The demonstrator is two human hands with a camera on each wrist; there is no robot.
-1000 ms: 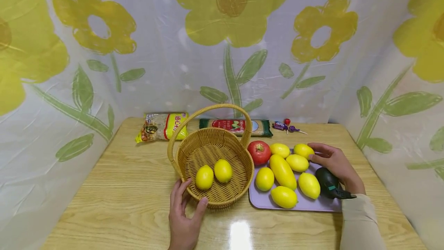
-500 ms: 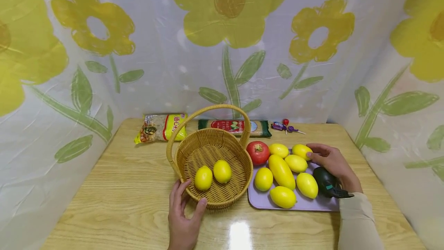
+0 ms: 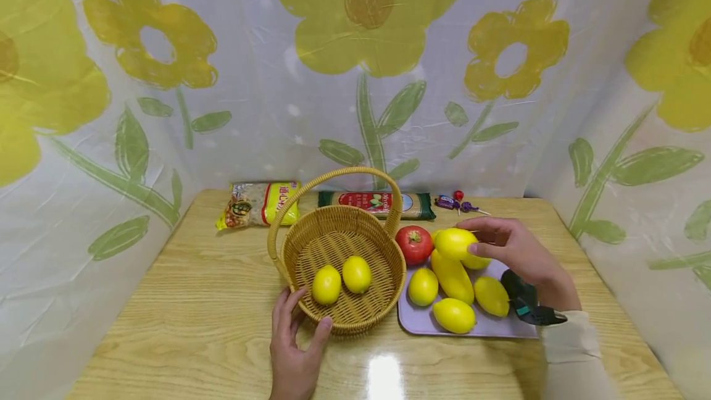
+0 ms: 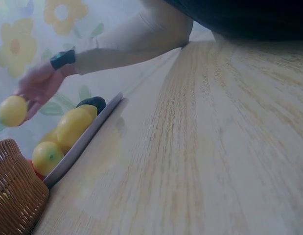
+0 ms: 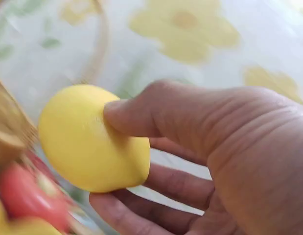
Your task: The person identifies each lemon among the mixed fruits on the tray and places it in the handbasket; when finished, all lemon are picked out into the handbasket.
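Right hand: the right hand [image 3: 519, 252] pinches a lemon [image 3: 458, 244] between thumb and fingers, raised clear of the lilac tray [image 3: 500, 326]; the right wrist view confirms the thumb [image 5: 141, 117] lies on top and the fingers beneath.
Lemon position: in the right hand's grip, above the tray's far end, just beyond the red tomato [image 3: 414, 244] from the basket.
Left hand: the left hand [image 3: 294, 350] rests with straight, spread fingers against the near wall of the wicker basket [image 3: 383, 301], bracing it; it grips nothing.
Basket contents: two lemons [image 3: 341, 279] lie on the floor, toward the left hand.
Obstacle: the basket handle [image 3: 333, 173] arches over the opening, between the right hand and the basket floor.
Recommended handling: in my judgement, carry the fruit level and pass below or in front of the handle, lowering it beside the pair inside before letting go.
Risk: a drop from height could bounce the round fruit out; the left hand's bracing appears adequate.
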